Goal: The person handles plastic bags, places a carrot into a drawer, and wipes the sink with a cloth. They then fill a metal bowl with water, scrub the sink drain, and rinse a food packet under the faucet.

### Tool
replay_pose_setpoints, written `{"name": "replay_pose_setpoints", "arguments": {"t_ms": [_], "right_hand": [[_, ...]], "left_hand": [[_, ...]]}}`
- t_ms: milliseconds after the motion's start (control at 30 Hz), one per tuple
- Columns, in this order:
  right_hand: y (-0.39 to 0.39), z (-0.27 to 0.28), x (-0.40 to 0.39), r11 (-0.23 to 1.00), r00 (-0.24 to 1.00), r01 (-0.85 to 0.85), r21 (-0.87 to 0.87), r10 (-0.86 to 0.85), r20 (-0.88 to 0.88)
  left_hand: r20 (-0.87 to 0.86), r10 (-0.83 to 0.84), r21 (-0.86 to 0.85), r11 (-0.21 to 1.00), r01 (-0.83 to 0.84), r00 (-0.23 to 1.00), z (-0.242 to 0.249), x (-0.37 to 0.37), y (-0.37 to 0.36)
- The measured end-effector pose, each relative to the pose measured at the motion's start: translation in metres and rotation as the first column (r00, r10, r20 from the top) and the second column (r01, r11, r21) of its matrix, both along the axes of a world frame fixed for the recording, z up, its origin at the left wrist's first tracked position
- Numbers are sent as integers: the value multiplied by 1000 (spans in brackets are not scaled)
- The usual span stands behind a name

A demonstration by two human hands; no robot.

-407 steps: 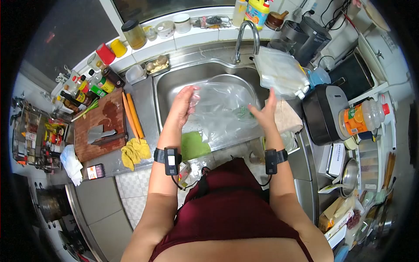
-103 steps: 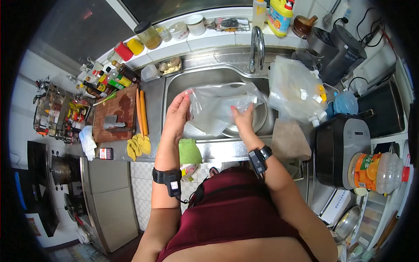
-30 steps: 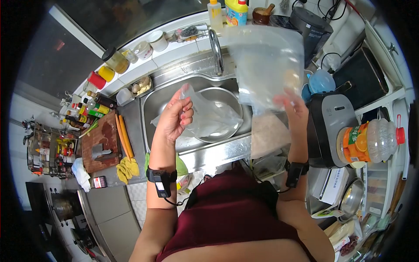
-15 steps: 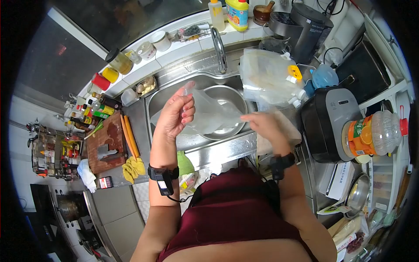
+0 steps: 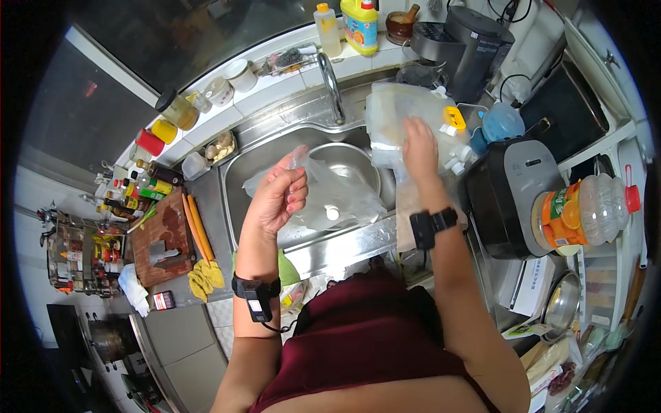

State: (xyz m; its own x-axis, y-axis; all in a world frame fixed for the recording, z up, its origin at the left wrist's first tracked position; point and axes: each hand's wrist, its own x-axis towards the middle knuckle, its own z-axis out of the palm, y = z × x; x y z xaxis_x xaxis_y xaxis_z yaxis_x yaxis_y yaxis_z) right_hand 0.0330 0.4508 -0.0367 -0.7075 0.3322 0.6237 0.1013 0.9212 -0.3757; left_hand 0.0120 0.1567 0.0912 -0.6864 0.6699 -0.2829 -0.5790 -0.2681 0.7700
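My left hand (image 5: 281, 191) is closed on a thin, translucent plastic bag (image 5: 344, 189) by its upper left corner. The bag droops into the sink, spread over part of the steel basin (image 5: 359, 157), and a round white piece like a cap (image 5: 332, 213) shows on its lower part. On the counter right of the sink lies a stack of flattened, clear plastic water bags (image 5: 392, 113) with a yellow cap (image 5: 454, 118) and several white ones. My right hand (image 5: 418, 148) reaches over this stack with fingers extended, seemingly resting on it; nothing shows in its grip.
The faucet (image 5: 331, 89) rises behind the sink (image 5: 231, 172). A black rice cooker (image 5: 509, 196) and a large orange-labelled bottle (image 5: 578, 210) stand to the right. At left, a cutting board (image 5: 162, 230) carries a cleaver (image 5: 163, 252), with carrots (image 5: 197, 227) and a yellow cloth (image 5: 205, 279) nearby.
My right hand has left the bag's lower right side and moved up to the stack of water bags. The held bag has sunk lower and spread in the sink, still in my left hand.
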Motion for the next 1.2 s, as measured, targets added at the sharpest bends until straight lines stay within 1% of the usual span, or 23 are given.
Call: {"name": "replay_pose_setpoints", "arguments": {"t_ms": [33,67,133,167,267,300,400,500,600,700,800,900,1000,1100,1200], "right_hand": [[15,-16,-14,997,999,32,71,-33,16],[23,-19,-21,988,997,63,141,-68,28],[37,-19,-26,991,962,-5,137,-33,271],[41,-17,-27,991,922,-39,130,-15,387],[40,-13,-25,996,972,-31,81,11,235],[37,-12,-20,996,993,-37,82,28,112],[-3,42,20,986,995,-10,-165,27,100],[-28,53,52,957,994,-101,-270,89,-56],[-45,62,77,916,980,-175,-361,125,-156],[-49,68,87,902,945,-303,-309,241,-222],[-53,75,91,861,913,-394,-320,327,-243],[-62,72,88,825,901,-433,-363,385,-198],[-67,66,82,814,894,-448,-369,412,-177],[-63,60,83,815,909,-416,-403,368,-193],[-54,52,84,754,901,-432,-494,378,-212]], "left_hand": [[6,-9,-3,1000,9,1000,1,1,3],[15,-19,10,1000,19,1000,1,0,6],[31,-41,34,999,40,999,0,-1,9],[26,-36,29,999,35,999,0,-2,10],[20,-16,21,1000,16,1000,0,-5,10],[21,-6,23,1000,6,1000,-1,-6,10],[43,28,32,999,-29,999,-5,-8,8],[43,65,33,997,-67,997,-6,-10,10],[39,82,39,996,-83,996,-5,-12,11],[51,84,51,995,-86,995,-6,-16,10],[55,93,69,993,-97,994,-7,-19,8],[65,89,88,992,-95,994,-5,-20,5],[52,129,85,987,-133,990,-1,-19,1],[41,164,92,982,-168,986,-1,-22,-7],[60,165,117,978,-171,984,-2,-25,-13]]}}
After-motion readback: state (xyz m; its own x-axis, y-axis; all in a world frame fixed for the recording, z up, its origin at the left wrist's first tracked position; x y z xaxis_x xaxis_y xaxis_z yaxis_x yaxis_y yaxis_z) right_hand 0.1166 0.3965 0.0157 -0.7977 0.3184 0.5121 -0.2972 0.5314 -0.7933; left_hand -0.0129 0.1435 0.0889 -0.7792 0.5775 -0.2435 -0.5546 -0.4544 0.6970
